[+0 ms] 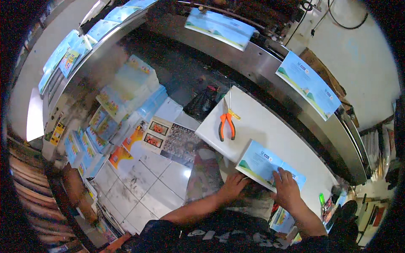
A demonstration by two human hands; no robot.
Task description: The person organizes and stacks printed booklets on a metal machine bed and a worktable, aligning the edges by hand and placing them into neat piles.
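A light-blue printed booklet (pixel 263 162) with a green landscape along its edge lies on the white worktop, near its front edge. My right hand (pixel 288 189) rests on the right half of the booklet, fingers stretched over the cover and slightly apart. At the booklet's near left edge is my left hand (pixel 233 186), its fingers bent together against the edge; their tips are partly hidden. Farther left on the white worktop (pixel 270 126) lie long-nose pliers (pixel 226 122) with orange and black handles. A yellow-handled screwdriver (pixel 233 114) lies just behind them.
A metal rail (pixel 261 55) curves behind the worktop, carrying separate blue printed sheets (pixel 308 84). Tall stacks of printed sheets (pixel 130 80) stand to the left, above a tiled floor (pixel 156 189). A green-topped tool (pixel 322 199) and other items crowd the worktop's right end.
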